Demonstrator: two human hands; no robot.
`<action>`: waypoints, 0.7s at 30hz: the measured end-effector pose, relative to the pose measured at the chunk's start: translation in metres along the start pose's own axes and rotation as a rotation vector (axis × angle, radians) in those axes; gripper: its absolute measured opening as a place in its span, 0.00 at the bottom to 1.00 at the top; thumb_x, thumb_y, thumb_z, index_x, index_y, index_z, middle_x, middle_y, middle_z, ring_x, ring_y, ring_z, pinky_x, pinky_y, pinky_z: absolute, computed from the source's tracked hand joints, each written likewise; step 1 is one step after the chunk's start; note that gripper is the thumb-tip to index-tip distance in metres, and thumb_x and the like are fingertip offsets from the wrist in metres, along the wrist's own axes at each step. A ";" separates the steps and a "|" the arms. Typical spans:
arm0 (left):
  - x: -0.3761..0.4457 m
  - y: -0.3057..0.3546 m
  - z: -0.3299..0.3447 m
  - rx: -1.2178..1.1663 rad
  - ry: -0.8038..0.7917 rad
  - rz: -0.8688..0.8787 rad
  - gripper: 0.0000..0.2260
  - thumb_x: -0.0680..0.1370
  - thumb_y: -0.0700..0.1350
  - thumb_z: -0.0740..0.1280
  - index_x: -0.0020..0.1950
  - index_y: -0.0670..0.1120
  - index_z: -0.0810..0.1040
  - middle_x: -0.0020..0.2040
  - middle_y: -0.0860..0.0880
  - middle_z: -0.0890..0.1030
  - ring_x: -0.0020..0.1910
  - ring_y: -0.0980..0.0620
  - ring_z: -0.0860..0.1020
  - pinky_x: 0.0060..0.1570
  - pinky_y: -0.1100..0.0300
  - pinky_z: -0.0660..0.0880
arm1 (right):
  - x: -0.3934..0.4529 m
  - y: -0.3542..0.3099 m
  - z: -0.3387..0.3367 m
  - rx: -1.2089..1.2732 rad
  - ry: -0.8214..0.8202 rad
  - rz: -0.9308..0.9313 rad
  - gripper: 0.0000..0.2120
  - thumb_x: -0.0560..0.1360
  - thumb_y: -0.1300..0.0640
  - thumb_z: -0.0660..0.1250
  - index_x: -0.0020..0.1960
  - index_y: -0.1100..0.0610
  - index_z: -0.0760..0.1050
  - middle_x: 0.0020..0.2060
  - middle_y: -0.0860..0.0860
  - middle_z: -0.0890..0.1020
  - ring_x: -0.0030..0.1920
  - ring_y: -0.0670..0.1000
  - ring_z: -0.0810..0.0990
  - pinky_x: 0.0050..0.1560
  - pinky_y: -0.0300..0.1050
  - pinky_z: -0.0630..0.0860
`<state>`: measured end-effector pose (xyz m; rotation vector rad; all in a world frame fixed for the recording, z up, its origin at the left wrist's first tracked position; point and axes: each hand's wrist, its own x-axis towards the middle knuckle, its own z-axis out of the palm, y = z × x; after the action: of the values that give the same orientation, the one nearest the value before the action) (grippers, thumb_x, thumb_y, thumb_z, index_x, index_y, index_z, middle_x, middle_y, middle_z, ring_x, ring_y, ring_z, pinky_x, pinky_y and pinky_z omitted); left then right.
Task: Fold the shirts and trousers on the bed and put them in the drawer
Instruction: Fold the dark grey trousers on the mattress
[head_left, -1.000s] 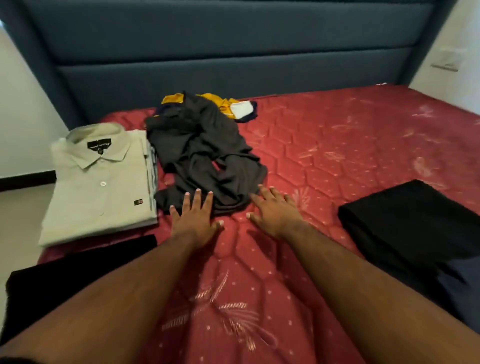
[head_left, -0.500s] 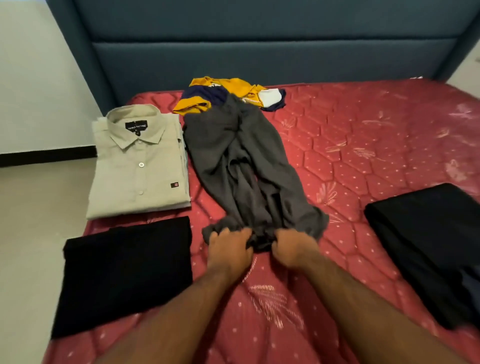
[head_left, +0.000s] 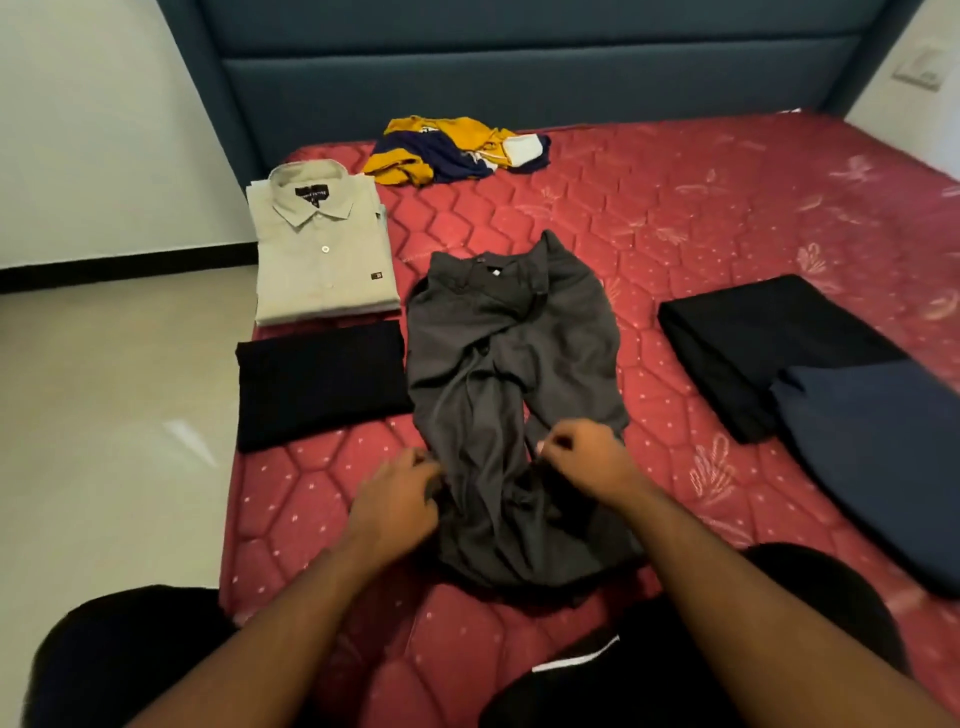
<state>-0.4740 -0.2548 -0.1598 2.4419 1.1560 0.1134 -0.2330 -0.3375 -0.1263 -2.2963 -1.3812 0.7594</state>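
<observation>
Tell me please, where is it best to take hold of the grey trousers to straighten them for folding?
Probably at the leg ends nearest the person, coming from the near edge of the bed. The grey trousers lie lengthwise, waistband toward the headboard, legs twisted together. The left hand and right hand grip that near cloth, one on each side, so pulling toward the body should draw the legs straight.

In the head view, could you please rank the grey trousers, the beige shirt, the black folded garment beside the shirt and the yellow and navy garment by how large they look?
1. grey trousers
2. beige shirt and black folded garment: look alike, so unranked
3. yellow and navy garment, though crumpled and farthest from the camera, so unsure
</observation>
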 end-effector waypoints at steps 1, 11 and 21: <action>0.013 0.006 -0.006 -0.053 0.071 -0.016 0.21 0.71 0.44 0.60 0.63 0.51 0.78 0.61 0.47 0.75 0.60 0.44 0.75 0.60 0.53 0.72 | 0.005 0.003 0.001 -0.073 0.161 -0.042 0.07 0.75 0.50 0.67 0.43 0.53 0.77 0.46 0.56 0.81 0.49 0.57 0.80 0.46 0.47 0.74; 0.084 0.025 -0.029 0.100 -0.254 -0.064 0.12 0.73 0.47 0.62 0.52 0.48 0.82 0.52 0.46 0.83 0.53 0.44 0.81 0.50 0.55 0.77 | 0.032 -0.027 -0.040 -0.233 -0.681 0.146 0.17 0.77 0.43 0.63 0.40 0.55 0.77 0.39 0.54 0.79 0.41 0.56 0.80 0.35 0.41 0.74; 0.285 0.026 -0.051 0.004 -0.097 0.122 0.32 0.77 0.39 0.62 0.78 0.58 0.57 0.80 0.52 0.47 0.66 0.41 0.74 0.58 0.45 0.75 | 0.211 0.009 -0.063 -0.245 -0.140 0.024 0.36 0.74 0.60 0.67 0.77 0.45 0.56 0.78 0.57 0.48 0.70 0.62 0.69 0.67 0.55 0.70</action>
<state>-0.2832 -0.0367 -0.1337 2.4919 0.9664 0.0282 -0.1086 -0.1560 -0.1361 -2.4893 -1.5905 0.8118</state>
